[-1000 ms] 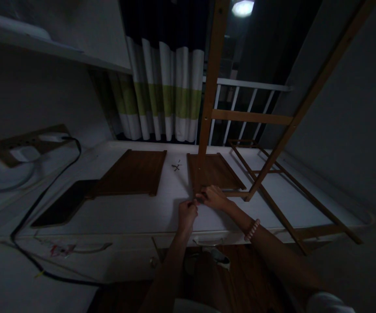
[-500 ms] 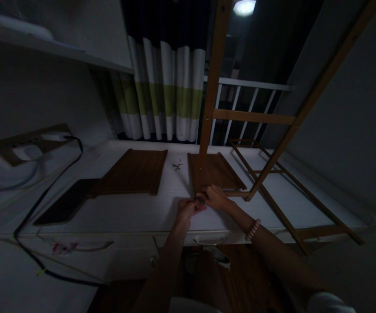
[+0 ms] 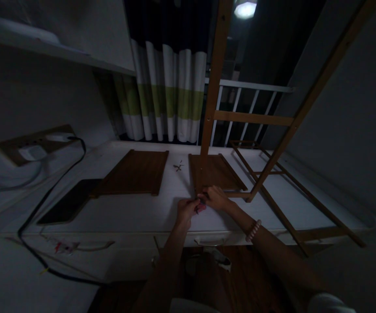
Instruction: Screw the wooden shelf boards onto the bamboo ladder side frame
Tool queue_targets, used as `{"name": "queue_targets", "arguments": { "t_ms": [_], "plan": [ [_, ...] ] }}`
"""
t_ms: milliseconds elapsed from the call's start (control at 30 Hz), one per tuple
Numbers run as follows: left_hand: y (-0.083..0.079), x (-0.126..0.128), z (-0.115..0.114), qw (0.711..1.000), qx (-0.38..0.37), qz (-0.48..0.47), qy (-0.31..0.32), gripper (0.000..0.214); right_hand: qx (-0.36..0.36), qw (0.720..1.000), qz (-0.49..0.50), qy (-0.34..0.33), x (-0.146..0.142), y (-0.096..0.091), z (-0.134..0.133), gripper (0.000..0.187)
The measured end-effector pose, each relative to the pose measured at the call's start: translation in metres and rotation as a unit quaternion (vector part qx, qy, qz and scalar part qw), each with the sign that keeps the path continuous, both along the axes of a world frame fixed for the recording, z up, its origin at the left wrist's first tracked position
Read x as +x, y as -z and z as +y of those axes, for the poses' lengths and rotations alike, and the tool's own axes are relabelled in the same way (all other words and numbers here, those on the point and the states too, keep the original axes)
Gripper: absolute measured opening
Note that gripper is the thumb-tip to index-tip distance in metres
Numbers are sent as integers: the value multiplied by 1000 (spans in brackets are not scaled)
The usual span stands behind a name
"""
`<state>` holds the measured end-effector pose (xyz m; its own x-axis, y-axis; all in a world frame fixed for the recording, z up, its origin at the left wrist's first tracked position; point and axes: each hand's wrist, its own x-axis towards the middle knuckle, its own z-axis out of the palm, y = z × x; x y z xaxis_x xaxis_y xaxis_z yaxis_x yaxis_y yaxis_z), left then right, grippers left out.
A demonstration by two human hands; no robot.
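Observation:
A wooden ladder-like frame (image 3: 211, 93) stands upright on the white desktop (image 3: 125, 214). At the lower end of its left post, my left hand (image 3: 185, 212) is closed, thumb and finger pinched around something too small and dark to name. My right hand (image 3: 215, 198) is curled against the foot of that post, close to the left fingertips. Under the fingers shows a small pinkish-red thing (image 3: 201, 207), its kind unclear. Beyond my hands lie a slatted wooden panel (image 3: 218, 170) and several small metal pieces (image 3: 178, 167), perhaps screws or a key.
Another wooden panel (image 3: 135, 171) lies at left, overlapping a dark tablet-like slab (image 3: 72, 202). A second wooden frame (image 3: 272, 204) lies flat at right. A black cable (image 3: 47, 193) runs from the wall socket strip (image 3: 14, 145) over the desk edge. Curtains (image 3: 174, 93) hang behind.
My left fingers have shifted slightly at the post's foot, and more of the pinkish-red thing shows. The view has moved a little; frame and panels stay put.

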<state>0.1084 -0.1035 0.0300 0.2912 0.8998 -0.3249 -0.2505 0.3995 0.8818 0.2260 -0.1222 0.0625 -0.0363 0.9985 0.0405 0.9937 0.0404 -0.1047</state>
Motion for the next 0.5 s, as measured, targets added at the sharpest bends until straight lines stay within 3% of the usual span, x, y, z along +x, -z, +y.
{"name": "queue_targets", "arguments": {
  "t_ms": [300,500],
  "plan": [
    [-2,-9,1,993,-41,-51,98,15,15,1000,4,-14,-1,-4,-4,42],
    [11,1,2,999,19,-36,23,21,11,1000,-4,-10,-2,-3,-3,39]
  ]
}}
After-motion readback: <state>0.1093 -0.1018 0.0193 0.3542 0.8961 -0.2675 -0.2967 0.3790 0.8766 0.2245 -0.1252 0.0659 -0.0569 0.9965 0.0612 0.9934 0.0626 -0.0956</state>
